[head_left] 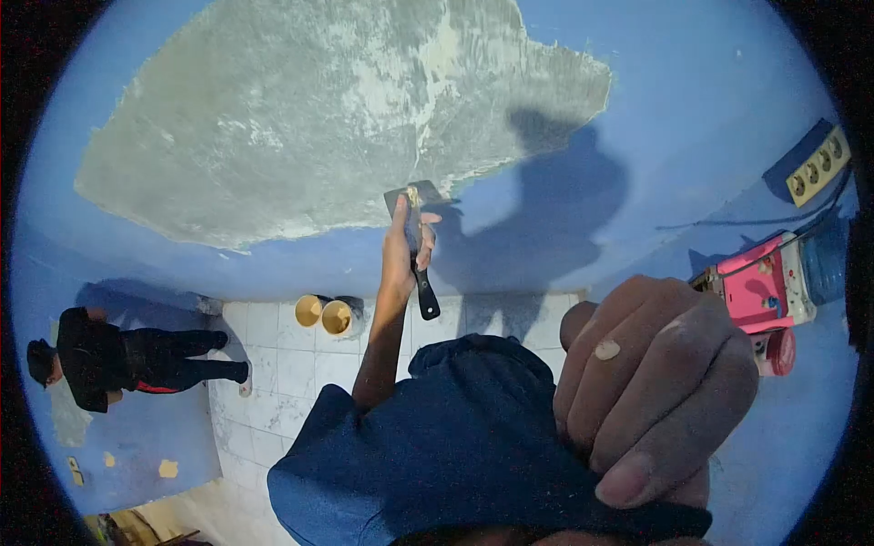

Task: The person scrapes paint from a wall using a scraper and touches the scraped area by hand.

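My left hand (401,250) is raised in front of the wall, its fingers wrapped around a putty knife (426,293). The knife's black handle points down below the hand, and its dark blade lies by the lower edge of a grey plastered patch (273,127) on the blue wall. A pale lump of putty (413,195) sits on the blade. Close to the camera at the lower right, my right hand (655,391) is closed with its fingers curled in. A whitish blob clings to one of its fingers. Whatever it may hold is hidden.
Two buckets (339,318) stand on the white tiled floor (264,364) below the wall. At the left is another person in dark clothes (137,355). A power strip (819,166), a pink panel (756,291) and a blue water bottle (824,259) are at the right.
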A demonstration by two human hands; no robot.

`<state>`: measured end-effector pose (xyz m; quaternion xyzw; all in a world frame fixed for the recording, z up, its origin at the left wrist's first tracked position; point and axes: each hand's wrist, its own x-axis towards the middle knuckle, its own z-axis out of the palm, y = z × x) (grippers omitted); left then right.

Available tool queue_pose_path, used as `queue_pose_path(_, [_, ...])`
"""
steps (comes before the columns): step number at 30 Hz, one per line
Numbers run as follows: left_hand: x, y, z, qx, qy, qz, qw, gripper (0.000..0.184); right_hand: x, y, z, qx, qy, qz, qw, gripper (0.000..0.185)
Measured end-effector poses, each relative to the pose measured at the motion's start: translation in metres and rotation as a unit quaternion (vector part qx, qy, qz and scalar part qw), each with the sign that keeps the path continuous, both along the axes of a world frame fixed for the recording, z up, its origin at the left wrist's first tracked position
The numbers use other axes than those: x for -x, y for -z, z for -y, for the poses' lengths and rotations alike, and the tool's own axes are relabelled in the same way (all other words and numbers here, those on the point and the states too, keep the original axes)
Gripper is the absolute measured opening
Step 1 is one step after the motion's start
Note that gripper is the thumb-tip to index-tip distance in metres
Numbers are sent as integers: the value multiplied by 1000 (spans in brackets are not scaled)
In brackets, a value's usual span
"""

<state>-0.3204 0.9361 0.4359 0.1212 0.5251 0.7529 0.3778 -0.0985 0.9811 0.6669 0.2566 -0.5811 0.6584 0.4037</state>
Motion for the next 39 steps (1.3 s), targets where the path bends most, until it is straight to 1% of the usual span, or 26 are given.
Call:
queue_pose_path(1, [2,-1,1,11,7,6,1000,64,1,-2,-3,-17,-7,5,1000,10])
queue_pose_path(4, [3,4,0,-24,1,2,1000,65,0,-6,-6,-49,-3,34,998,9])
queue_pose_path(6, [1,3,-1,-19,3,8,1000,65,-4,-7,-6,-51,11,65,997,10])
queue_pose_path(8, [1,1,-2,-12,5,11,1000,65,-5,-10,-9,-75,-1,82,994,13])
queue_pose_path(11, [1,1,-1,-3,10,13,1000,67,1,-14,-25,-137,-36,72,987,12])
queue_pose_path(15, [2,2,1,-18,4,24,1000,67,11,17,-51,-184,-28,24,982,7])
queue_pose_path(17, [5,-3,-2,-28,2,19,999,66,-1,37,-67,-229,13,82,970,19])
queue_pose_path(19, [7,-6,-7,-47,7,16,999,65,-9,50,-85,-258,33,163,952,18])
queue_pose_path(21, [8,-14,-16,-47,20,28,998,63,-2,79,-89,-172,162,287,928,21])
queue_pose_path(22, [6,-24,-20,-61,36,11,997,63,4,97,-90,-117,224,350,902,23])
queue_pose_path(25, [-4,-75,-41,-102,85,-33,991,61,45,147,-90,-169,385,369,829,35])
queue_pose_path(26, [-7,-94,-51,-120,106,-44,986,61,55,155,-91,-118,312,378,864,36])
queue_pose_path(28, [-8,-126,-72,-171,144,-81,971,60,70,161,-93,-13,160,384,909,39])
queue_pose_path(29, [-12,-143,-83,-177,137,-79,971,61,75,151,-90,-20,144,391,909,36])
queue_pose_path(31, [-21,-170,-100,-189,121,-76,971,63,77,118,-85,37,149,361,920,33])
queue_pose_path(32, [-27,-177,-104,-190,113,-79,972,63,79,110,-85,65,152,345,924,33])
queue_pose_path(33, [-32,-184,-109,-191,106,-83,972,63,85,114,-89,78,162,307,935,32])
queue_pose_path(36, [-34,-186,-118,-200,110,-84,970,63,78,113,-90,173,116,307,929,33])
queue_pose_path(38, [-28,-180,-123,-190,112,-71,973,63,84,115,-95,163,124,310,928,35])
queue_pose_path(39, [-26,-184,-126,-205,106,-85,969,61,89,114,-99,158,129,309,929,36])
